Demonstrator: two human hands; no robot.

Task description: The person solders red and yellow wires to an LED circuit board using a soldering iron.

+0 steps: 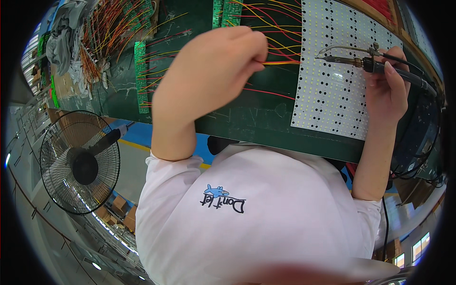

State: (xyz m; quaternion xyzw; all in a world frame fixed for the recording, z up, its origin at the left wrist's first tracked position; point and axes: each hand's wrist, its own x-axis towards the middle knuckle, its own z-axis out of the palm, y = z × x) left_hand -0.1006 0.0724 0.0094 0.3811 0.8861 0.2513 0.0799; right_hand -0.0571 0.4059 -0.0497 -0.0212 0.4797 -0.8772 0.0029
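My left hand is closed in a pinch on red and yellow wires, which run to the left edge of a white LED panel. The panel carries rows of small yellowish chips and black dots. In my right hand, over the panel's right part, is a soldering iron with a thin curved metal tube fixed above it. Its tip points left and stands above the panel near the wire ends; whether it touches cannot be seen. Other red and yellow wires lie along the same panel edge.
Green circuit boards with wires lie left on the dark green table, and more green boards lie at the back. A bundle of loose wires and grey cloth are far left. A black fan stands beside the table.
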